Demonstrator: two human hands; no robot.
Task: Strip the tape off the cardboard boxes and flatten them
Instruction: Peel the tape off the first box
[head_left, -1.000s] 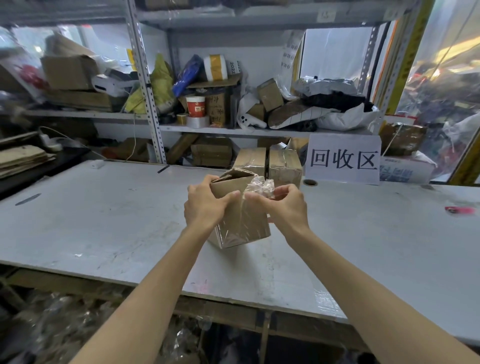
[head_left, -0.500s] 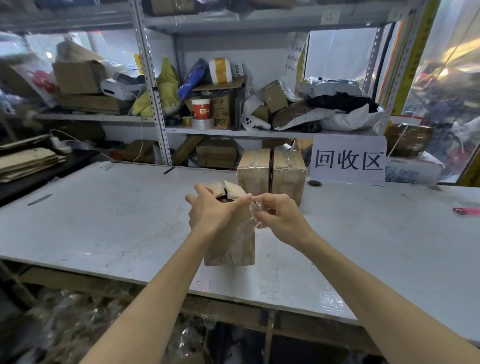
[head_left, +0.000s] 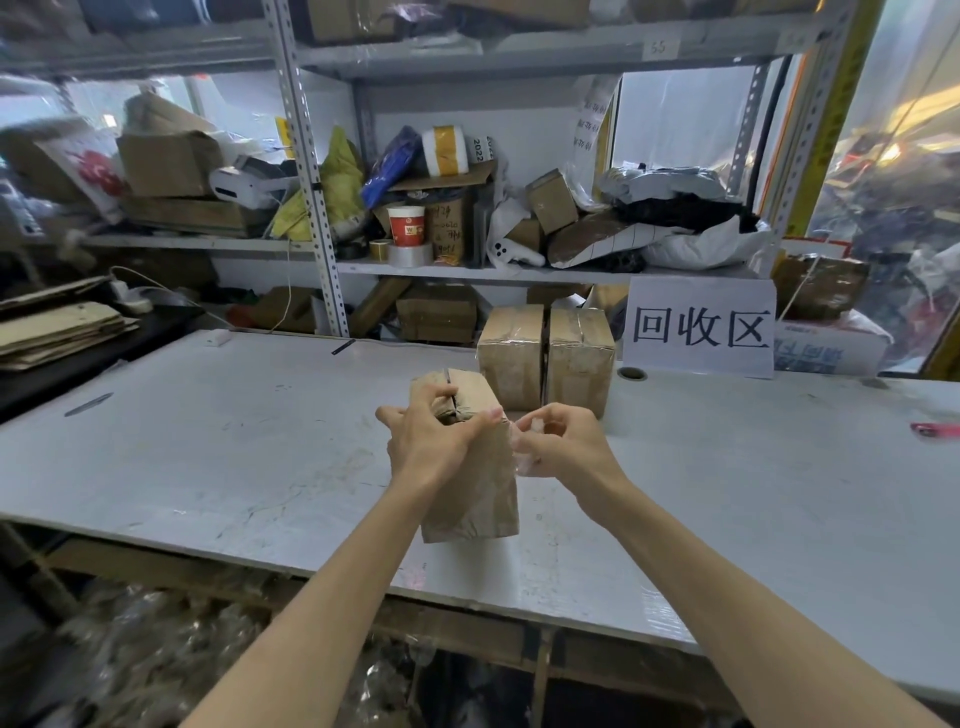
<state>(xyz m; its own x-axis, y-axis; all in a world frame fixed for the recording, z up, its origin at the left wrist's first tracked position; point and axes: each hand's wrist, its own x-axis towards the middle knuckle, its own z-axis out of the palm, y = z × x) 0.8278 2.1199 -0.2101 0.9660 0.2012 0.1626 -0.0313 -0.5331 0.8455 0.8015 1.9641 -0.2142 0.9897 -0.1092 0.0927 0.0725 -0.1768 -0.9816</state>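
A small brown cardboard box (head_left: 475, 499) stands upright on the white table (head_left: 208, 457) in front of me, its top flaps loose. My left hand (head_left: 428, 441) grips the box's upper edge, fingers curled over the flaps. My right hand (head_left: 558, 447) is just to the right of the box and pinches a crumpled strip of clear tape (head_left: 522, 457) that still touches the box's right side. Behind stand two more taped boxes (head_left: 545, 353) side by side.
A white sign with black characters (head_left: 698, 327) leans at the table's back right. A pink object (head_left: 935, 430) lies at the far right. Flattened cardboard (head_left: 57, 327) is stacked at the left. Cluttered metal shelves (head_left: 415, 270) stand behind the table.
The box has been turned upright and lowered onto the table. My right hand has pulled the clear tape off to the right, away from the box's top.
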